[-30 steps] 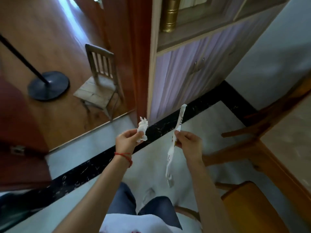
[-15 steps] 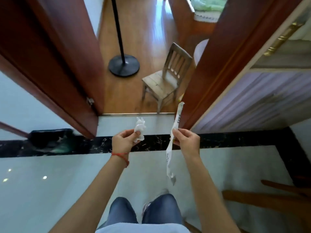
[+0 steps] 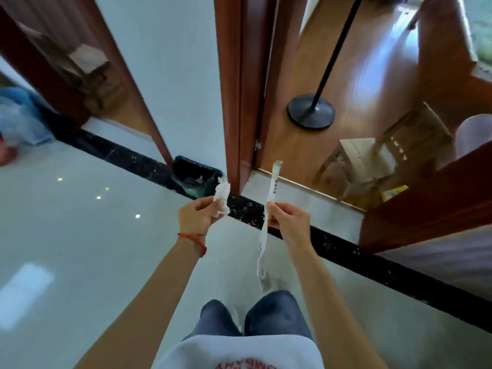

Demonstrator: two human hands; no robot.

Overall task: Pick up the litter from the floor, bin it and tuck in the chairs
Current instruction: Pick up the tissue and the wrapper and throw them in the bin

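Left hand (image 3: 195,218) is pinching a crumpled tissue (image 3: 221,198) at the fingertips; right hand (image 3: 288,221) is clamping a long paper strip (image 3: 269,209) at mid-length. A black bin (image 3: 195,177) is sitting just beyond the tissue.

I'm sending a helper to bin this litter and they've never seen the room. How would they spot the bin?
Find the red-brown door frame between the two doorways. At its foot, against the white wall, sits the bin: small, black and open-topped, on the floor's black marble strip.
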